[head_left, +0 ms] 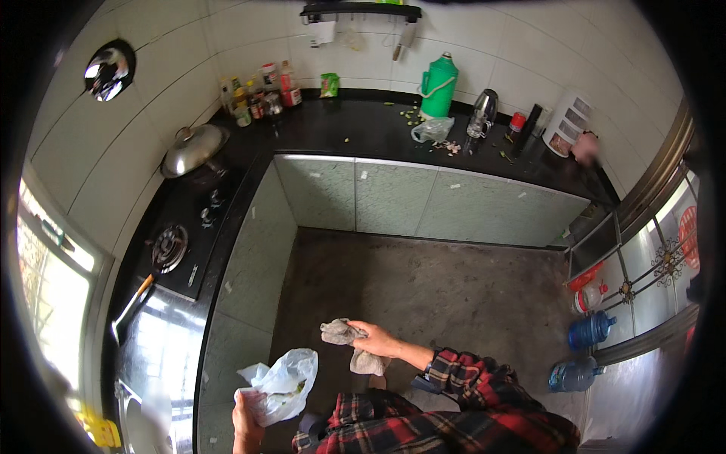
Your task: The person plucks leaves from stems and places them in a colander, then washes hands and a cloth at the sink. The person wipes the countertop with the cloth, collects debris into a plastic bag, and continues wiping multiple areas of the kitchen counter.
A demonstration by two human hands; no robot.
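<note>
Firstly: one whitish plastic bag (pixel 286 382), grasped at its near left edge by the left hand (pixel 246 421). Next: one greyish cloth (pixel 340 331), rightward of and beyond the bag, clenched in the right hand (pixel 380 343), the nearer one, its length slanting down rightward. Lastly: scraps (pixel 452 148), dark surface (pixel 325 125), well beyond the bag.

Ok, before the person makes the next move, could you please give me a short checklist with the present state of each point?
1. Left hand has hold of the plastic bag: ok.
2. Right hand has hold of the greyish cloth: ok.
3. Counter free of scraps: not ok, they lie near the green flask.
4. Bag contents identified: cannot tell, only greenish bits show.
5. Front burner turned off: cannot tell, no flame is visible.
</note>
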